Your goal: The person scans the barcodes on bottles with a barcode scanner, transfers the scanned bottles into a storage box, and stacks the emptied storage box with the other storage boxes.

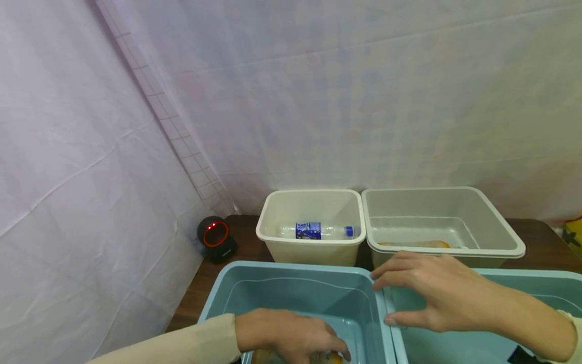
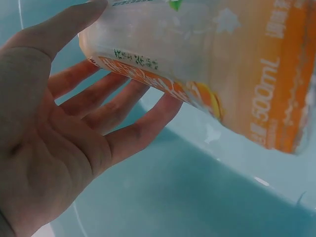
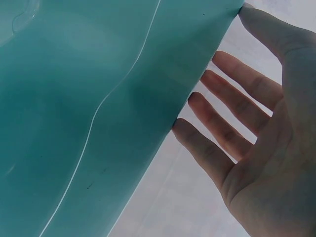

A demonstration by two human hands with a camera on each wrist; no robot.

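Head view: left hand (image 1: 291, 336) reaches into the left teal tub (image 1: 236, 288), its grip closing around an orange-labelled 500 mL bottle (image 2: 217, 64) low in that tub. Right hand (image 1: 432, 296), fingers spread, rests on the adjoining rims. Judged step: pick-up. Next: secure hold, then lift clear of the wall.

Orange bottle (image 2: 222, 64) label reads "500mL", other print on it illegible

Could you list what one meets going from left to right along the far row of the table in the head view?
Black scanner with red ring → cream tub holding a clear bottle with blue label → grey tub.
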